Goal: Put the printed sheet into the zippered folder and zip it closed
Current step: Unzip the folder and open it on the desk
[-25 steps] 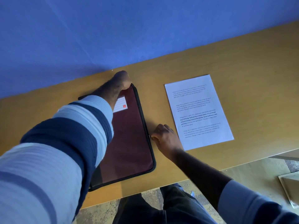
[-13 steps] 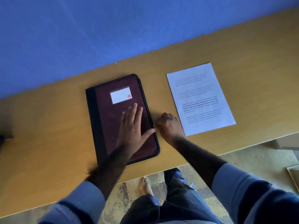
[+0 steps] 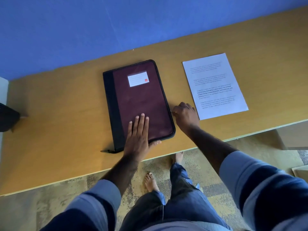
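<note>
A maroon zippered folder (image 3: 141,100) with a black spine and a white label lies closed on the wooden table (image 3: 58,122). My left hand (image 3: 138,135) rests flat on its near end, fingers extended, thumb over the near edge. My right hand (image 3: 185,114) is at the folder's right edge, fingertips pinched on a small zipper pull (image 3: 175,112). The printed sheet (image 3: 215,85) lies flat on the table just right of my right hand, text facing up, apart from the folder.
A blue wall (image 3: 116,22) runs along the table's far edge. A dark object (image 3: 8,117) sits at the table's left end. A box (image 3: 291,137) stands under the table at right. My legs and bare feet are below the near edge.
My left hand has moved from the folder's far corner to its near end and now lies flat. My right hand has stayed at the folder's right edge.
</note>
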A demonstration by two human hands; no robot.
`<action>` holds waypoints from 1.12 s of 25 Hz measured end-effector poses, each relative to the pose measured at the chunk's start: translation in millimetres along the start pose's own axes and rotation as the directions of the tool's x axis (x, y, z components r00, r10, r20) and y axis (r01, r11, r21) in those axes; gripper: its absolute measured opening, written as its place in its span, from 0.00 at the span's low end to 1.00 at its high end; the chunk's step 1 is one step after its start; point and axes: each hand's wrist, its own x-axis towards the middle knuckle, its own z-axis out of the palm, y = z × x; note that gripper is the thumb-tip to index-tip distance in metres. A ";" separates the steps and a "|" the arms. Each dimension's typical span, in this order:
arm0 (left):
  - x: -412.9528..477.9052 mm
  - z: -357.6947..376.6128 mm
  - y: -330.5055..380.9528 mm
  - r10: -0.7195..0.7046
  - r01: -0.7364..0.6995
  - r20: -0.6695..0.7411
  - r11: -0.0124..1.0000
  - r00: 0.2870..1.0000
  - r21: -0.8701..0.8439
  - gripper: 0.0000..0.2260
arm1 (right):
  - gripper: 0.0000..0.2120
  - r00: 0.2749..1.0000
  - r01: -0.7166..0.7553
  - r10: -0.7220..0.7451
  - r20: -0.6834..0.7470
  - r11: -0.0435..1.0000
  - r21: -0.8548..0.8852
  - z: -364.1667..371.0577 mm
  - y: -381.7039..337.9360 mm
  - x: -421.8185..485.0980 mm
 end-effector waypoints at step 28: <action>-57.8 26.1 55.4 -0.262 0.156 -0.323 0.934 0.909 -0.321 0.21 | 0.10 0.982 -0.169 0.183 -0.046 0.960 0.225 17.2 -20.5 -109.0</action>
